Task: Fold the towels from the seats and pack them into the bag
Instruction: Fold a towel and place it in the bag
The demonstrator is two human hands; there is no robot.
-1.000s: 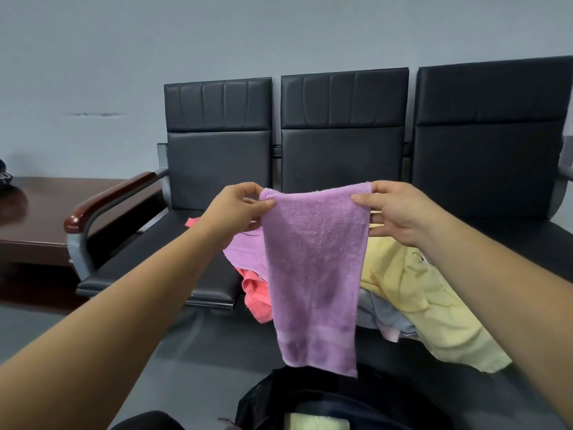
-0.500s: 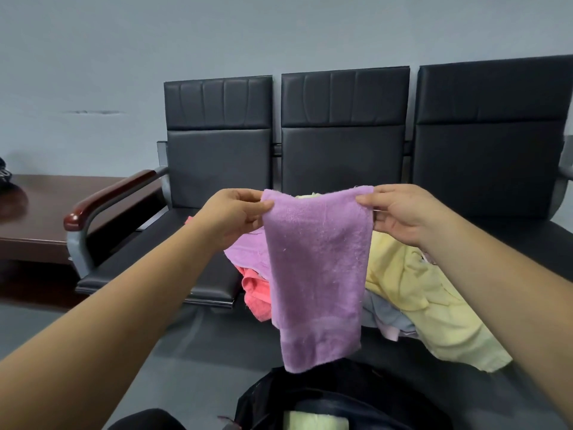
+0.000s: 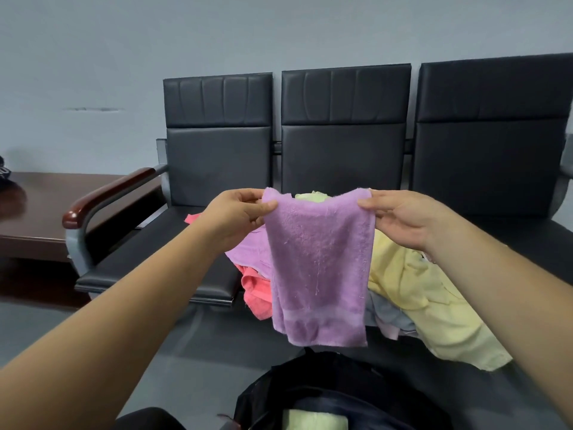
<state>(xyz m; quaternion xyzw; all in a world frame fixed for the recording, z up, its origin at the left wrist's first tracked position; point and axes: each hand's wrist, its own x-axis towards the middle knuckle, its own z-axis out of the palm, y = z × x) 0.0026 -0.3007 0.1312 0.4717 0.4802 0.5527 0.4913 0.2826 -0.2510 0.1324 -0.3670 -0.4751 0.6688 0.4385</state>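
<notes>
Purple terry towel (image 3: 319, 268) hangs in the air between both hands, pinched at its two top corners. Two layers show at its lower hem, which hangs just above the open mouth of the black fabric bag (image 3: 341, 383) on the floor.

Well out to the left of the left hand (image 3: 238, 218) stands a dark brown wooden table (image 3: 46, 212). Between that table and the hand runs the wood-capped grey metal armrest (image 3: 108, 193) of a row of three black padded seats (image 3: 217, 150), whose backs rise beyond both hands.

The left hand pinches the towel's top left corner, with its thumb on the near face and its fingers curled. Below this hand, partly hidden by the hanging towel, a lilac towel (image 3: 251, 252) lies on a coral-pink towel (image 3: 255, 293) at the seat's front edge.

Between the two hands, a bit of pale green cloth (image 3: 311, 197) peeks over the towel's sagging top edge.

The right hand (image 3: 403, 221) pinches the top right corner in the same way, thumb in front and fingers tucked behind. Under this hand a crumpled pale yellow towel (image 3: 434, 305) spills over the front of the seat, and a grey cloth (image 3: 387, 315) lies beneath its left side.

Below both hands, inside the bag, sits a folded pale green towel (image 3: 313, 420).
</notes>
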